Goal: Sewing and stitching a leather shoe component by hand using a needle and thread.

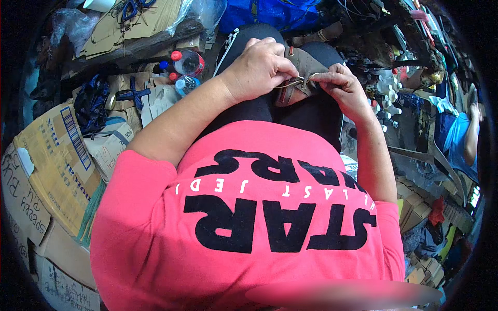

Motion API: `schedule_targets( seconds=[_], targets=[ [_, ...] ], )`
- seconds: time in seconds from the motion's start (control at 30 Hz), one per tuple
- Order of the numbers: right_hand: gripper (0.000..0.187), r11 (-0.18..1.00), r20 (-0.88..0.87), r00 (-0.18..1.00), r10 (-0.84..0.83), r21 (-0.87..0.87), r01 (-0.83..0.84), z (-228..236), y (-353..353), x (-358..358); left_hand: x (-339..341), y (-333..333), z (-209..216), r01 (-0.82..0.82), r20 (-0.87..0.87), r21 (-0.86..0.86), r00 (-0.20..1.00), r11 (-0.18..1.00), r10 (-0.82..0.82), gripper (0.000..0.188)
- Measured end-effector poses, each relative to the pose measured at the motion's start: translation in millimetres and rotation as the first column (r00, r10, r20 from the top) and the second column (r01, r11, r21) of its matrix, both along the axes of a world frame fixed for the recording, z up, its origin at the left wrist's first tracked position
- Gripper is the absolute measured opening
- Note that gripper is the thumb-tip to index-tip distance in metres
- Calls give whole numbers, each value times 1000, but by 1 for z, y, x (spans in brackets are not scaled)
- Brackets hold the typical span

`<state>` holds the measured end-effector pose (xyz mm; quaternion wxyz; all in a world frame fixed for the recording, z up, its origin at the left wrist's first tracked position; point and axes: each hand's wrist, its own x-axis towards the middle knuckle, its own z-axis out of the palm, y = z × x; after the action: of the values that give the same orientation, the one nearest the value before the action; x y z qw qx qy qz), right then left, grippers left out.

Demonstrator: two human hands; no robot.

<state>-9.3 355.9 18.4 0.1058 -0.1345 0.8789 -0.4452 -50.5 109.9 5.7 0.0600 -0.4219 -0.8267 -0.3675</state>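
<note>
On my lap, over dark trousers, rests a brown-grey leather shoe upper (307, 61) with small red tabs at its edges. A thin light-coloured lace (288, 85) loops across its front. My left hand (262, 70) is closed, thumb and fingertips pinching the lace at the upper's left side. From the other side my right hand (345, 90) pinches the lace between thumb and forefinger, close to the leather. The fingertips of both hands are only a short distance apart. The upper's lower part is partly hidden between my legs.
Plastic bottles (188, 63) with red and blue caps stand left of my legs. Cardboard boxes (57, 155) are stacked at the left. Several small white bottles (386, 90) stand at the right. Blue scissors (132, 8) lie on brown sheets. Another person's arm (471, 135) shows at the far right.
</note>
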Motion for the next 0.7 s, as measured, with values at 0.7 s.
schedule_targets(
  seconds=[0.7],
  targets=[
    [29,998,-102,993,57,38,-53,-12,3,-4,-17,-8,-16,63,133,-39,990,997,-57,23]
  ],
)
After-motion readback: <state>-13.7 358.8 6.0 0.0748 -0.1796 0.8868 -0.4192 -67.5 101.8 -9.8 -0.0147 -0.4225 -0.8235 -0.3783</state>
